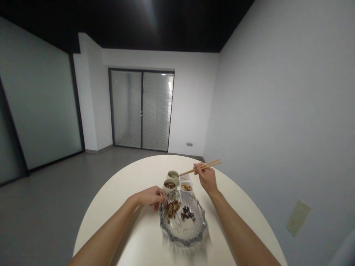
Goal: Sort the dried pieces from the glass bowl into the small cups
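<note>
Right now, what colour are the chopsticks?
The chopsticks are light tan, like pale wood, best seen in the head view.

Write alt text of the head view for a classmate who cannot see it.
A right hand holds wooden chopsticks above a white table; the left hand reaches the rim of a glass bowl of brown and dark food. Small food dishes stand beyond.

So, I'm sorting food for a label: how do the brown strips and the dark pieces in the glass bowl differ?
The brown strips are lighter and elongated, while the dark pieces are nearly black and shorter. The strips form the larger heap and lie nearer the left hand. Both sit apart in one cut-glass bowl.
</note>
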`<state>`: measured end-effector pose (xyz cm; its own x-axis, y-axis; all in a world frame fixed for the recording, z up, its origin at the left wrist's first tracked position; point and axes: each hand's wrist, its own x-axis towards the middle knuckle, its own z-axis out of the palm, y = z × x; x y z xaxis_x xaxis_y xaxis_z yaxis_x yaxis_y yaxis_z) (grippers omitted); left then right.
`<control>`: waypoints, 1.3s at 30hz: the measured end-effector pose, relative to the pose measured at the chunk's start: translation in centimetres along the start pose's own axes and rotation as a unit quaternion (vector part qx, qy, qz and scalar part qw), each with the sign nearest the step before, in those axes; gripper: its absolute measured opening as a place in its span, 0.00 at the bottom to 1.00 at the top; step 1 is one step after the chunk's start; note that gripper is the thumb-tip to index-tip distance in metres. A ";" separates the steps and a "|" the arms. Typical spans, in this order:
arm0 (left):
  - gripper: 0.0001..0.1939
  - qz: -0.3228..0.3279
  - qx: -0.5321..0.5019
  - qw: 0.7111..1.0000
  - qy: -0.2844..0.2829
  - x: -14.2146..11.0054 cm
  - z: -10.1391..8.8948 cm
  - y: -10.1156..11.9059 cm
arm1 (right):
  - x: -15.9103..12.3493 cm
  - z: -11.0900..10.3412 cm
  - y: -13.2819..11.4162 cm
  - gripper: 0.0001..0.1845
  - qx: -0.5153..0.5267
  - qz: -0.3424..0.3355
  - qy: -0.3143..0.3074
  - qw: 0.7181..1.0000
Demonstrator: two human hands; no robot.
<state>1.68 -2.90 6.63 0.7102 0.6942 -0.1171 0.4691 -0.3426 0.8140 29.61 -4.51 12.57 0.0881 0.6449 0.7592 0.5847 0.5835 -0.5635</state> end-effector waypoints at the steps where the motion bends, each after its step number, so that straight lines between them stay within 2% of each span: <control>1: 0.20 0.000 0.000 1.000 0.000 0.0 0.0 0.0 | 0.2 0.4 0.2 0.26 -0.017 -0.001 -0.003 1.000; 4: 0.20 -0.003 0.004 1.000 -0.002 -0.2 -0.1 0.4 | 0.6 1.3 0.9 0.26 -0.059 -0.003 -0.014 0.998; 12: 0.18 0.010 0.005 1.000 -0.008 -0.5 -0.2 0.9 | -0.4 2.6 1.6 0.20 -0.069 0.016 -0.084 0.994; 19: 0.19 0.010 0.013 1.000 -0.007 -0.3 -0.1 0.8 | -1.1 1.0 1.6 0.20 -0.083 0.038 -0.070 0.993; 27: 0.20 0.012 0.011 1.000 -0.001 0.0 0.0 0.0 | -3.4 -1.2 0.2 0.22 0.015 0.045 -0.010 0.999; 32: 0.20 0.001 0.009 1.000 0.001 0.1 0.1 -0.1 | -5.0 -2.6 -1.1 0.21 0.055 0.046 -0.117 0.991; 39: 0.21 -0.002 0.013 1.000 0.000 0.0 0.2 0.1 | -5.5 -1.9 -1.5 0.20 0.079 0.066 -0.172 0.980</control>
<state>1.86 -3.10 6.59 0.7078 0.6961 -0.1204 0.4862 -0.3563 0.7979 29.84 -9.84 9.87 -0.1384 0.8316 0.5379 0.4514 0.5364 -0.7131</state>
